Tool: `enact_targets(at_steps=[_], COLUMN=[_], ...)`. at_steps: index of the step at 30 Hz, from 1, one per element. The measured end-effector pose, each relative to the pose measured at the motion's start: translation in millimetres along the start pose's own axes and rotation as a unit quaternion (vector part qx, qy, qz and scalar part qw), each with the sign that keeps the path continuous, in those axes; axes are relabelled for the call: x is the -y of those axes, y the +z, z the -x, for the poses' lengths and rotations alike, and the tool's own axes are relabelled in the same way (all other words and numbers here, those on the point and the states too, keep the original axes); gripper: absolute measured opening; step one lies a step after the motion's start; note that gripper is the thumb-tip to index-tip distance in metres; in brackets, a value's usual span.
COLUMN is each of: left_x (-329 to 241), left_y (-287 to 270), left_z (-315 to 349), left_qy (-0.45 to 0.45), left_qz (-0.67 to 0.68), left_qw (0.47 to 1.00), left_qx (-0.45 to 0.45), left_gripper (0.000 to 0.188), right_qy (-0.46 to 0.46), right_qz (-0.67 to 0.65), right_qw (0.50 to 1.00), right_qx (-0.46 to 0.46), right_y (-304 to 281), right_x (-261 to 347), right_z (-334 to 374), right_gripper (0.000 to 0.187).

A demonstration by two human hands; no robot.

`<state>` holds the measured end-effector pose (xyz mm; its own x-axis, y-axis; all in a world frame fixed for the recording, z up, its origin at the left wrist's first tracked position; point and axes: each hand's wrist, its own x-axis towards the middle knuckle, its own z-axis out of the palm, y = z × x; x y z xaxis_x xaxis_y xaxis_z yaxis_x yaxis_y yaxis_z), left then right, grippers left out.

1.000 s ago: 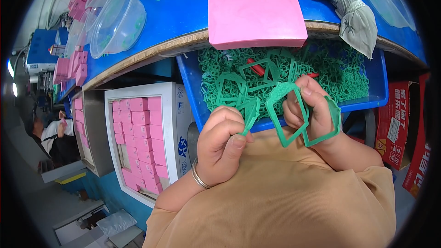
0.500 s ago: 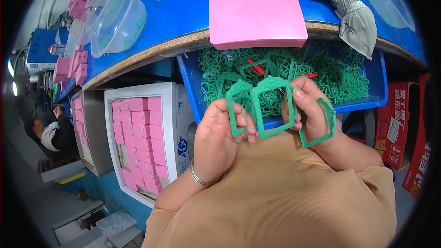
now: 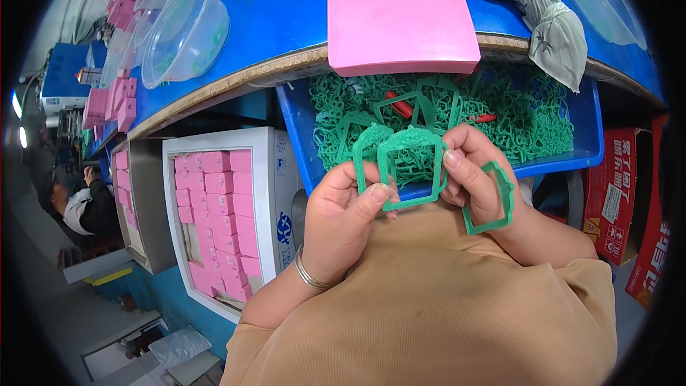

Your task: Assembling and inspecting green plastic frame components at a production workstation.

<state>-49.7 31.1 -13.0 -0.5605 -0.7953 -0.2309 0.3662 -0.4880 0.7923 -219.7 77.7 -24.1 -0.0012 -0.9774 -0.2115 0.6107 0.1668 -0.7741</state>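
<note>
My left hand (image 3: 341,204) pinches a thin green openwork frame (image 3: 413,137) by its lower left corner, thumb on top. A second similar green frame (image 3: 362,147) sits partly behind the first, around the left fingers. Closed on the first frame's right side, my right hand (image 3: 477,171) holds it from that edge. A third green frame (image 3: 509,196) hangs over the back of the right hand near the wrist. Beneath both hands is a blue bin (image 3: 582,150) full of tangled green scraps (image 3: 525,114), with more frames and red-handled tools (image 3: 400,105) lying on them.
A pink block (image 3: 402,11) overhangs the blue worktable's edge (image 3: 264,0). Beside it lie a tied grey cloth bag (image 3: 547,14) and clear tubs (image 3: 189,32). At left stands a white box (image 3: 268,204) of pink blocks (image 3: 221,204); red cartons (image 3: 613,193) stand right. Another person (image 3: 84,204) sits far left.
The front frame has shifted left, overlapping the second one. My left thumb has come down onto its lower left corner. My right hand has followed slightly left, the third frame still hanging on it.
</note>
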Motion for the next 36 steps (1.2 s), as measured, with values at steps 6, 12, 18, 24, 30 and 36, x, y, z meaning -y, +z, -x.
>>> enact_targets(at_steps=[6,12,18,24,30,36], left_x=[0.1,0.8,1.5,1.5,4.8,3.3], left_y=[-1.2,-1.5,-2.3,3.2,-1.3,-1.3], left_z=[-0.1,-0.1,-1.1,-2.5,-3.9,-3.5], left_qy=[-0.002,-0.004,-0.013,-0.02,-0.034,-0.085], left_qz=[0.002,0.033,0.048,0.0,0.009,0.01], left_qw=[1.0,0.999,0.999,0.998,0.995,0.993], left_qx=[0.01,0.009,-0.013,-0.06,-0.091,-0.082], left_gripper=[0.011,0.011,0.011,0.012,0.012,0.012], right_qy=[0.009,0.007,0.004,0.001,-0.015,-0.033], right_qz=[-0.002,0.003,0.003,0.016,0.032,0.065], right_qw=[1.0,1.0,1.0,0.999,0.997,0.994], right_qx=[-0.006,0.0,0.006,0.032,0.073,0.085], right_y=[-0.5,-1.3,-0.5,-6.1,-4.9,-4.8], right_x=[1.4,2.7,3.7,5.2,4.1,3.4], right_z=[0.5,1.2,1.9,4.3,6.0,6.0], right_gripper=[0.011,0.014,0.017,0.014,0.009,0.012])
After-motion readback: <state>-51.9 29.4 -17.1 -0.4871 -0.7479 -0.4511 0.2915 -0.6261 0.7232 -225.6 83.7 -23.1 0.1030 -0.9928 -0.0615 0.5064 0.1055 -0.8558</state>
